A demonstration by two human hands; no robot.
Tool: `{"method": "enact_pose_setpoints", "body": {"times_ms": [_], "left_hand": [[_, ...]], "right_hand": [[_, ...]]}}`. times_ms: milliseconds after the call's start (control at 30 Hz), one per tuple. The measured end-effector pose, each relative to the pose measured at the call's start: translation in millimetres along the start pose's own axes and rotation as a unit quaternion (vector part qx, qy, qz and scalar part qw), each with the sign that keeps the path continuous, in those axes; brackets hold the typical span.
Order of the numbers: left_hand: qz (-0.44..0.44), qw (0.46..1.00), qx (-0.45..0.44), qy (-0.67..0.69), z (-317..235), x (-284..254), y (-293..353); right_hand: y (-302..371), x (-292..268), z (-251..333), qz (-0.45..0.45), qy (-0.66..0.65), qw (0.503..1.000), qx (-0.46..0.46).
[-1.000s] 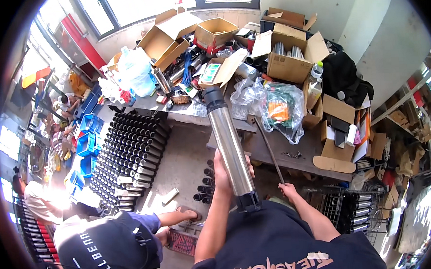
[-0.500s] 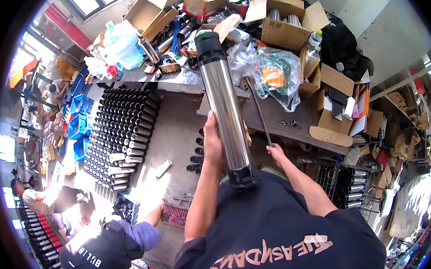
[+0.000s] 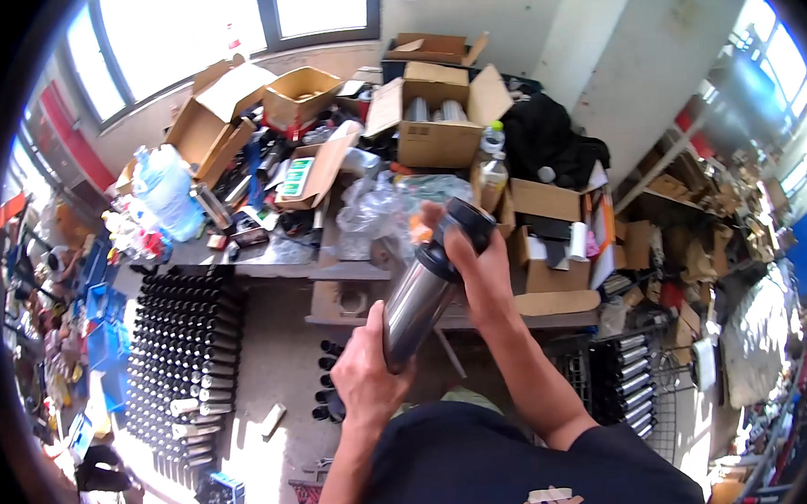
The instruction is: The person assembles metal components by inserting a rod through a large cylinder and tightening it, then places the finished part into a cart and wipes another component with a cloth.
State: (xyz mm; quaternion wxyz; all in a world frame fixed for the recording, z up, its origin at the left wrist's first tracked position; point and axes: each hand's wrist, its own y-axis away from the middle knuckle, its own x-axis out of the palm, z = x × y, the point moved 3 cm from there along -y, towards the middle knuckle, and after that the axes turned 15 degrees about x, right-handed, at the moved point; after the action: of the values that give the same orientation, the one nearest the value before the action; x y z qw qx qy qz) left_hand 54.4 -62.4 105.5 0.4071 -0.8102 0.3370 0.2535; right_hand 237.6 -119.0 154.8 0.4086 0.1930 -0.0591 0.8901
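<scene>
A shiny metal cylinder (image 3: 417,308) with a black end cap (image 3: 468,228) is held tilted in front of me, its capped end up and to the right. My left hand (image 3: 370,370) is wrapped round the lower part of its body. Up at the cap, my right hand (image 3: 485,270) grips with the thumb over the near side and fingers passing behind, partly hidden. A thin rod (image 3: 450,353) slants below the bench edge beside the cylinder, its upper part hidden.
The cluttered bench (image 3: 280,253) carries an open cardboard box (image 3: 439,145) of metal tubes, clear plastic bags (image 3: 369,208) and bottles (image 3: 493,179). Rows of black-ended cylinders (image 3: 185,355) stand at the left. A wire rack (image 3: 672,411) holds more tubes at the right.
My right hand has let go of the rod and taken hold of the cylinder's black cap. The cylinder has tipped to the right. The view has swung up toward the windows.
</scene>
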Motion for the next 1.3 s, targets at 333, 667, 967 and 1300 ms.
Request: {"method": "enact_pose_setpoints", "body": {"times_ms": [333, 667, 967, 1300], "left_hand": [[0.246, 0.951, 0.093, 0.162, -36.4, 69.3, -27.3], [0.298, 0.761, 0.340, 0.466, -210.3, 194.1, 34.5], [0.500, 0.789, 0.028, 0.356, -168.3, 331.8, 107.7], [0.553, 0.703, -0.438, 0.091, 90.7, 261.8, 319.8]], "right_hand": [[58.7, -115.3, 20.5, -0.186, 0.046, 0.981, -0.030], [339.1, -239.3, -94.2, -0.277, -0.171, 0.937, 0.126], [547.7, -512.6, -193.7, -0.586, -0.240, 0.732, 0.254], [699.0, -777.0, -140.9, -0.778, 0.102, 0.355, 0.508]]}}
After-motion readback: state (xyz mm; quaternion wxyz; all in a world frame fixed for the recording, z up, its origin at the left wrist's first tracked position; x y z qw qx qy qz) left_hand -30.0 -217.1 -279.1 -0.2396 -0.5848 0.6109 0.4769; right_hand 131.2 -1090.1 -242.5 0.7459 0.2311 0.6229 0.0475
